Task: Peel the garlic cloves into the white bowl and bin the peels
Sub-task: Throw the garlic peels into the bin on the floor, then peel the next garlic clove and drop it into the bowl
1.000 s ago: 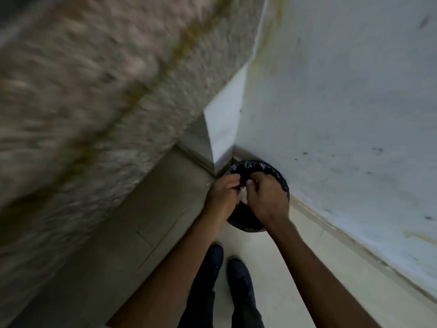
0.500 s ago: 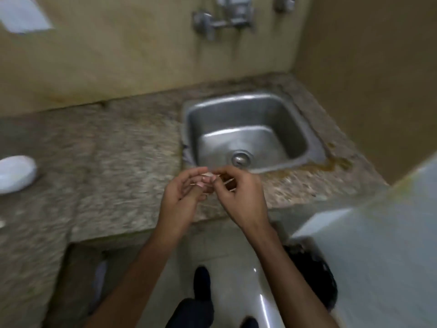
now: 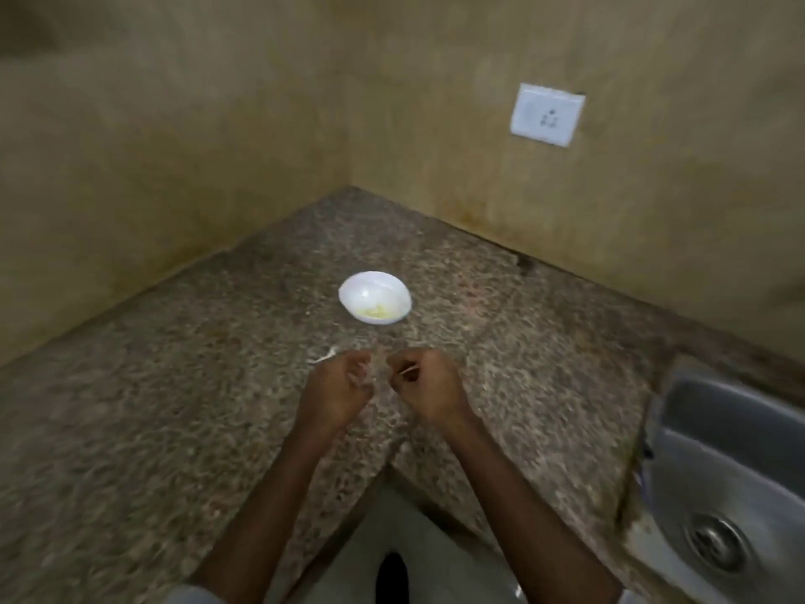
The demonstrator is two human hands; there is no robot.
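Observation:
The white bowl point(image 3: 375, 297) sits on the speckled granite counter point(image 3: 174, 407) near the wall corner, with pale yellow peeled garlic point(image 3: 375, 313) inside. Both hands hover just in front of it, close together, and do not touch it. My right hand point(image 3: 424, 383) has its fingers curled and pinches a thin pale sliver of garlic peel point(image 3: 409, 371) at the fingertips. My left hand point(image 3: 342, 385) is also curled, but blur hides whether it holds anything. A small white peel scrap point(image 3: 323, 357) lies on the counter just left of my left hand. The bin is out of view.
A steel sink point(image 3: 723, 481) with its drain point(image 3: 714, 543) is set into the counter at the right. Ochre walls meet in a corner behind the bowl, with a white wall socket point(image 3: 547, 115) up on the right wall. The floor and a dark shoe point(image 3: 392, 577) show below.
The view swung from the black bin on the floor, past the sink, to the counter corner with the bowl. My hands rose from the bin and have drawn slightly apart.

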